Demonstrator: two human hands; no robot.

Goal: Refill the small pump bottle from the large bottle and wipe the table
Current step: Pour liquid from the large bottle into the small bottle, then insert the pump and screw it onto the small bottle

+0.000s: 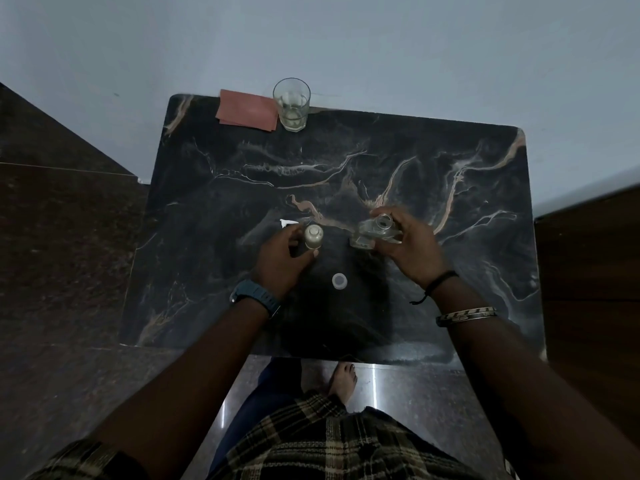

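My left hand grips a small clear bottle standing upright on the dark marble table. My right hand holds a larger square clear glass bottle, tilted with its open neck up and away from me, just above the tabletop. The two bottles are a short gap apart. A small white round cap lies on the table between my wrists. A small white piece lies just beyond my left hand.
A drinking glass with a little liquid stands at the table's far edge against the wall. A folded pink cloth lies beside it on the left. A brown cabinet stands to the right of the table.
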